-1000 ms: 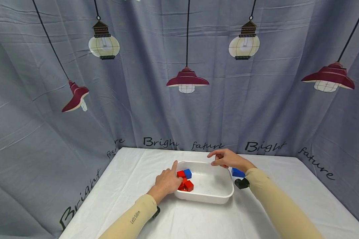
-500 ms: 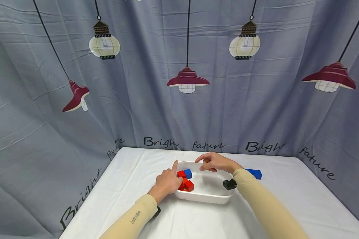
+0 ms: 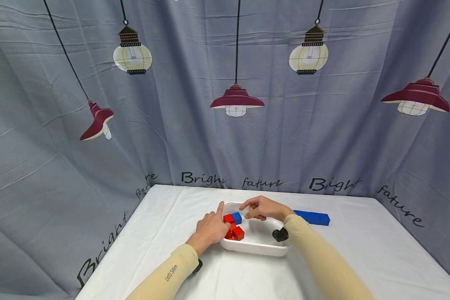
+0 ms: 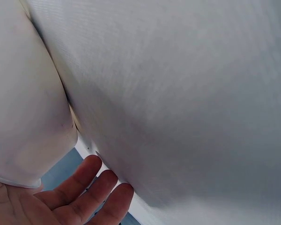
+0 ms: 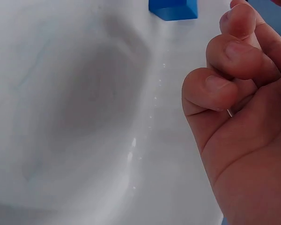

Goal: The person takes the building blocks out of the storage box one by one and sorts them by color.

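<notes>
A white plastic tray (image 3: pixel 253 248) stands on the table with several red cubes (image 3: pixel 238 233) and one blue cube (image 3: pixel 236 218) at its left end. My left hand (image 3: pixel 211 229) grips its left side, thumb over the rim and index finger extended along it. Outside the tray wall (image 4: pixel 33 103), the other fingers (image 4: pixel 77 187) show in the left wrist view. Over the tray's far side hovers my right hand (image 3: pixel 264 208), holding nothing, index and thumb spread towards the blue cube. Its other fingers curl loosely in the right wrist view, below the blue cube (image 5: pixel 173 8).
A row of blue blocks (image 3: pixel 315 218) lies on the white tablecloth (image 3: pixel 360 250) right of the tray, partly behind the right forearm. A grey curtain (image 3: pixel 195 125) printed with lamps hangs behind the table. Black wrist cameras (image 3: pixel 280 234) sit under both sleeves.
The right hand has moved left from above the tray's right rim towards the blue cube, uncovering the blue row behind. The left hand stays on the tray.
</notes>
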### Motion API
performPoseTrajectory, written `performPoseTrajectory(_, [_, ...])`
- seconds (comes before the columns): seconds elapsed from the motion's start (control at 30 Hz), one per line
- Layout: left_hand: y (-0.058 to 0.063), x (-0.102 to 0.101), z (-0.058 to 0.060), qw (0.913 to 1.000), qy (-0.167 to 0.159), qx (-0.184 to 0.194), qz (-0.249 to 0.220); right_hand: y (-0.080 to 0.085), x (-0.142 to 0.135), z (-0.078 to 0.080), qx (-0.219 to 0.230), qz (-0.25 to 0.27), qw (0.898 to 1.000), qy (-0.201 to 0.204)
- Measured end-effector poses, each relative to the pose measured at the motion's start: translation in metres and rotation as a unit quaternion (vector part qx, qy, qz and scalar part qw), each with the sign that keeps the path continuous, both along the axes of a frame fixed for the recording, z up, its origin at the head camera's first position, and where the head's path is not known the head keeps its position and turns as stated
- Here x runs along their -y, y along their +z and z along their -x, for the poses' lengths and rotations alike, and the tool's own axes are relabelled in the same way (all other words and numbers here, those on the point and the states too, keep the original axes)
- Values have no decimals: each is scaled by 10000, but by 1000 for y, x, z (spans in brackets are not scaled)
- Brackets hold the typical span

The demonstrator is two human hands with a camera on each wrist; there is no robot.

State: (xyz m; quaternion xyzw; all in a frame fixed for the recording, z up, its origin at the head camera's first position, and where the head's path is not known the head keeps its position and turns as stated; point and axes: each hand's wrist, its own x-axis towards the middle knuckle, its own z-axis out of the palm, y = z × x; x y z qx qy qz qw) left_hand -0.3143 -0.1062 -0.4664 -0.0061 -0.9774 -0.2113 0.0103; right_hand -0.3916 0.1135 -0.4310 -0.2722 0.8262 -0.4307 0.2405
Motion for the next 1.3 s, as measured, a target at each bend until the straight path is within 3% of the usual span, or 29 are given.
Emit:
performPoseTrajectory(0.53, [0,-1,-1,10000,2,23,12,-26,9,3,187,-106,9994,-261])
performPoseTrajectory(1.3, [-2,1,0,10000,-3,-51,50,-36,11,0,-221,-265,9975,-623])
